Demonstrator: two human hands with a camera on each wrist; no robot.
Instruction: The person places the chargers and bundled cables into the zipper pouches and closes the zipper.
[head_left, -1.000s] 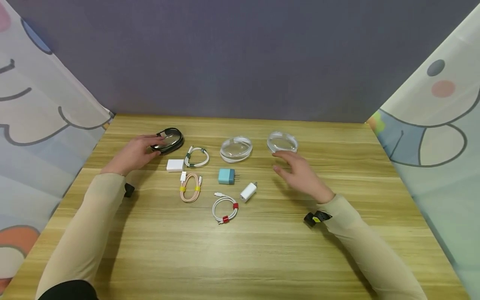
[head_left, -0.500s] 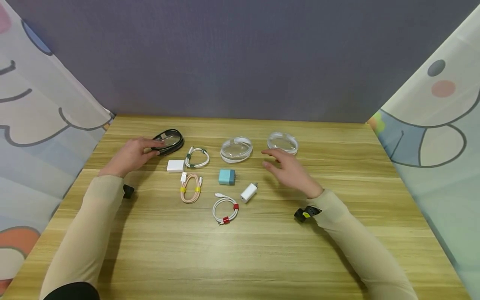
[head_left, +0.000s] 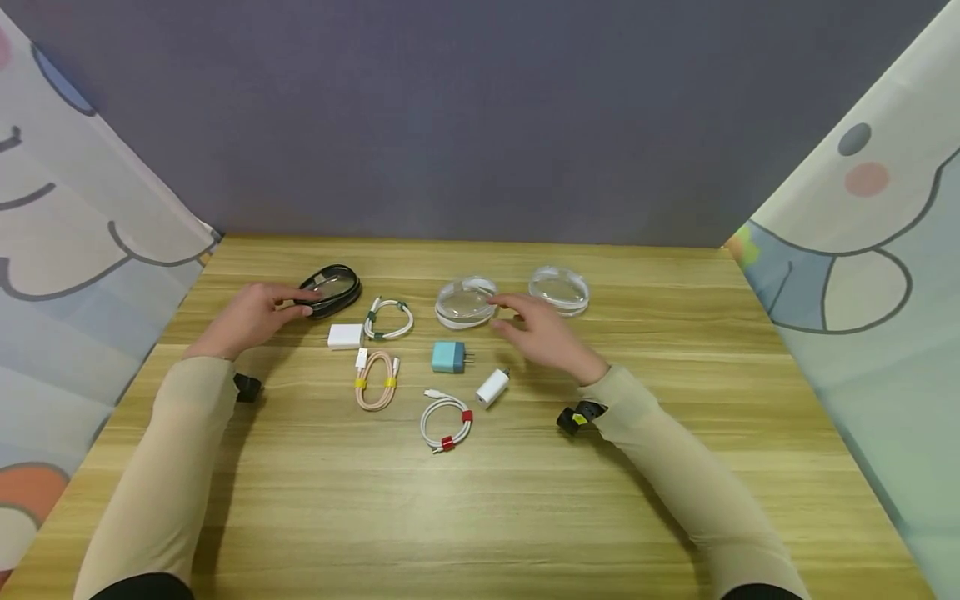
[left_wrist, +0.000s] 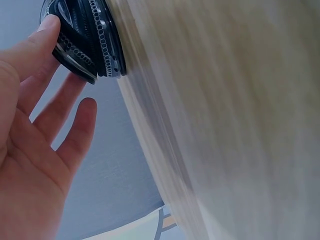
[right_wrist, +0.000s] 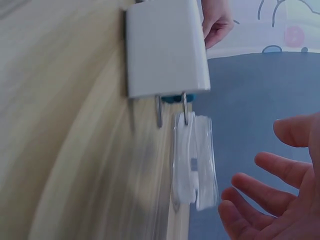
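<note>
A round clear zip case with black trim (head_left: 347, 293) lies at the back left. My left hand (head_left: 243, 321) pinches its left rim, the thumb on the near side and the index finger behind, as the left wrist view shows; the other fingers (left_wrist: 86, 117) spread away from it. My right hand (head_left: 547, 333) reaches from the right to a clear case with white trim (head_left: 454, 310) at the back middle. Its fingers are relaxed and spread, and in the right wrist view a gap separates them from the case (right_wrist: 186, 165).
Another white-trimmed clear case (head_left: 558, 287) lies at the back right. Between my hands are a white charger (head_left: 345, 337), a blue charger (head_left: 447, 357), a slim white charger (head_left: 492, 388), a green-tied cable (head_left: 405, 312), a pink cable (head_left: 362, 396) and a red-tied cable (head_left: 424, 421).
My right hand has moved left, from the right-hand white-trimmed case to the middle one. My left hand has stayed at the black-trimmed case. The head view has shifted slightly.
</note>
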